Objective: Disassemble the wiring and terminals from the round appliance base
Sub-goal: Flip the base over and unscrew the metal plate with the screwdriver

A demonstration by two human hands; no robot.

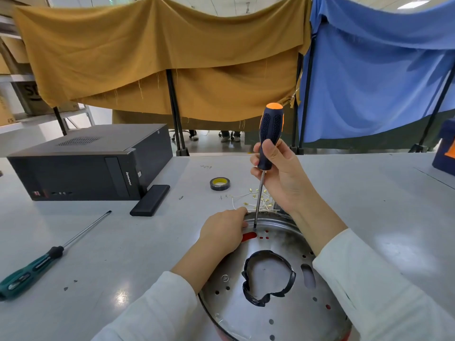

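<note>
Round appliance base (pixel 278 313): shiny perforated metal, black-taped central opening, seemingly upside-down.

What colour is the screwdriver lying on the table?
The lying screwdriver has a dark green and black handle with a silver shaft, seen in the head view.

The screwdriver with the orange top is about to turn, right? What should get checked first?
1. Screwdriver gripped by the right hand: ok.
2. Its tip set down on the round metal base: ok.
3. Tip seated in a screw head: cannot tell, too small.
4. Left hand steadying the base rim: ok.
5. Left fingers clear of the tip: not ok, they sit right beside it.
6. Loose wires and terminals out of the way behind the base: ok.
</note>
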